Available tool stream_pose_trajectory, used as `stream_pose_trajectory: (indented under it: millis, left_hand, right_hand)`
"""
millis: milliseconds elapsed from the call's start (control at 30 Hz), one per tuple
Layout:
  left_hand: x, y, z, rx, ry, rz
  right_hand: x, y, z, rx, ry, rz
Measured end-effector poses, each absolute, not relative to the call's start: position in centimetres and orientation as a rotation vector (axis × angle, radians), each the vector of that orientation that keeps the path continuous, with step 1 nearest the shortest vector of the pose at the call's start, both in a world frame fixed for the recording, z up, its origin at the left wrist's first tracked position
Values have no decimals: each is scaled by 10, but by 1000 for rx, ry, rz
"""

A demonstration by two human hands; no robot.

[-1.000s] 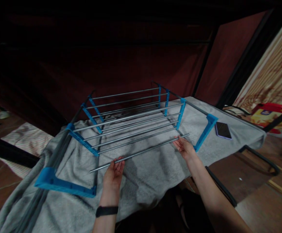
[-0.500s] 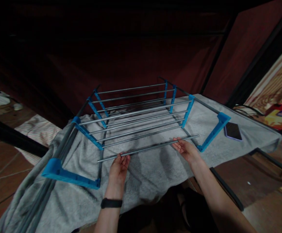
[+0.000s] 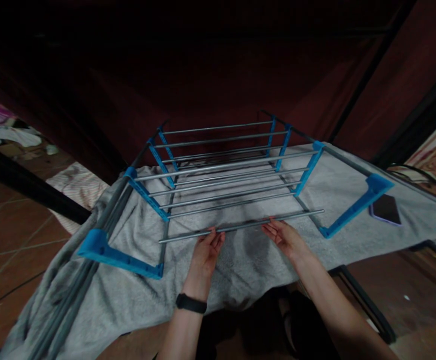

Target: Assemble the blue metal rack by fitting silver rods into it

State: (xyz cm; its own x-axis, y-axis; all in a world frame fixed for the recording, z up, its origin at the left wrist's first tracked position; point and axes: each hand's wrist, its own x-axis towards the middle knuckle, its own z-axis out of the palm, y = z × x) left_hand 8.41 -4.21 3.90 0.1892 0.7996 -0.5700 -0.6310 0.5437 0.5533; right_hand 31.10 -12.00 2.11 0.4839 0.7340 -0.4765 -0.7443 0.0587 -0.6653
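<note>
Between my two hands I hold a thin grey metal rod (image 3: 242, 226), which lies nearly crosswise with both of its ends free. My left hand (image 3: 206, 250) pinches it left of its middle, and my right hand (image 3: 283, 237) has its fingertips on it right of the middle. Just beyond stands a rack frame (image 3: 165, 210) with blue plastic brackets and several grey rods fitted across. Nearer me, a left blue bracket (image 3: 122, 260) and a right blue bracket (image 3: 356, 207) have no rod between them. The rod is apart from both.
A grey fleece blanket (image 3: 248, 280) covers the surface under the rack. To the right of the right bracket lies a phone (image 3: 386, 209). Dark red panels (image 3: 218, 75) rise behind. A striped cloth (image 3: 77, 187) lies at the left, and a dark metal frame (image 3: 368, 305) is low at the right.
The view has shifted, so the rack sits further left-to-right in the picture. My left hand has slid along the rod toward my right hand; the rod stays held before the rack.
</note>
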Motion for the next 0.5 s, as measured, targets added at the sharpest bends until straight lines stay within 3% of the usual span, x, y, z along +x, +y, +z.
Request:
stream_pose_trajectory:
  millis: [500]
  left_hand:
    - [98, -48, 31, 268, 943, 953]
  right_hand:
    - [301, -119, 20, -1037, 9, 1119]
